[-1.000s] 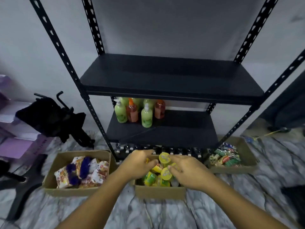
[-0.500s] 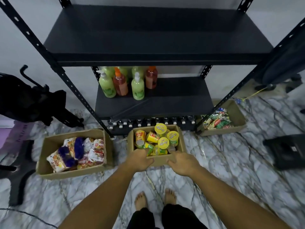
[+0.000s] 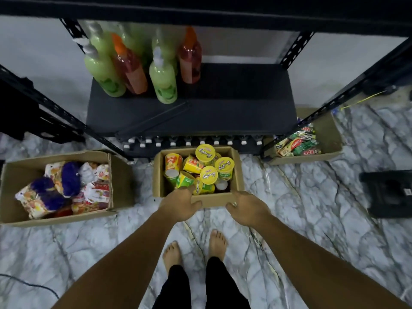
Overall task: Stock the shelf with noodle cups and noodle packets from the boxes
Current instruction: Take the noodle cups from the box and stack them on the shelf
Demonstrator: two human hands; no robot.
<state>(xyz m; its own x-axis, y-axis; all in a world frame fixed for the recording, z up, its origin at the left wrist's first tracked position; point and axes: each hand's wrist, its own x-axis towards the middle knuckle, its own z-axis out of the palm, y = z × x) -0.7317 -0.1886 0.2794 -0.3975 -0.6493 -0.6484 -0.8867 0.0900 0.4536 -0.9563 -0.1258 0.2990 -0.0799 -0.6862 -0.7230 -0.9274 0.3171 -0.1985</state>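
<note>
As you stand: cups [image 3: 209, 175] in the middle box [image 3: 214, 200], straight ahead, under the shelf [image 3: 223, 103].
Left grip [image 3: 180, 205]: fingers over the box's near rim, thumb on its front wall, pinching it.
Right grip [image 3: 247, 208]: fingers loose, holding nothing, at the near right corner.
Nearer to cups: left; tipped cups lie just beyond its fingers.

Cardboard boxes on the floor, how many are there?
3: the noodle packet box at left, the noodle cup box in the middle, a third box at right behind a shelf post. Others may lie out of view.
</note>
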